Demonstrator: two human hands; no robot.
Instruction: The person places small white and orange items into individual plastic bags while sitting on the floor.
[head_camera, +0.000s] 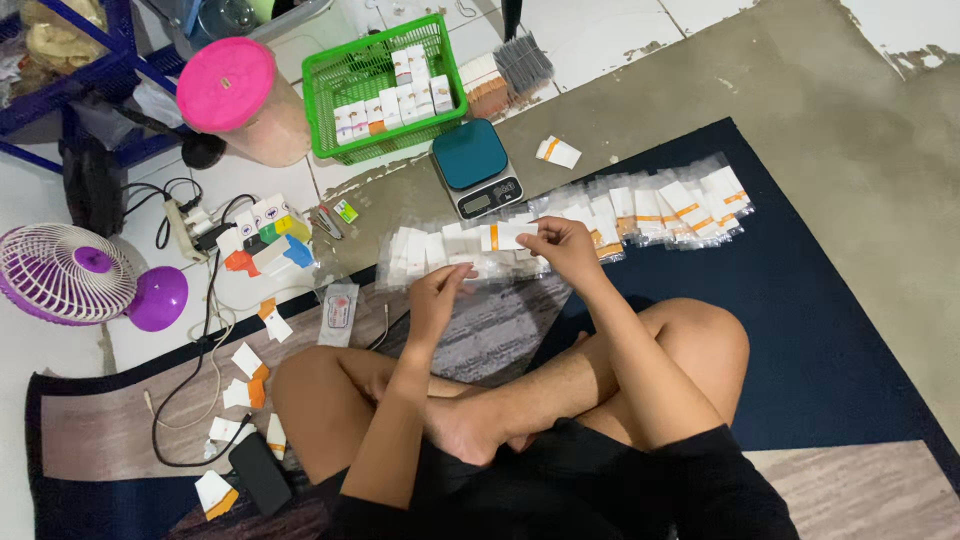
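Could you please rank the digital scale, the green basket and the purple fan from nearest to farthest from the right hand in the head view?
From the right hand:
1. Digital scale, just above-left.
2. Green basket, farther up-left.
3. Purple fan, far left.

Dark blue rug (830, 340) over bare concrete floor (800, 90), white tiles (590, 25), blue shelf frame (70, 95)

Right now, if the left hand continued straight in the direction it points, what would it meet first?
Most likely the row of clear packets on the floor just beyond the left hand; the digital scale lies farther on. Depth is uncertain.
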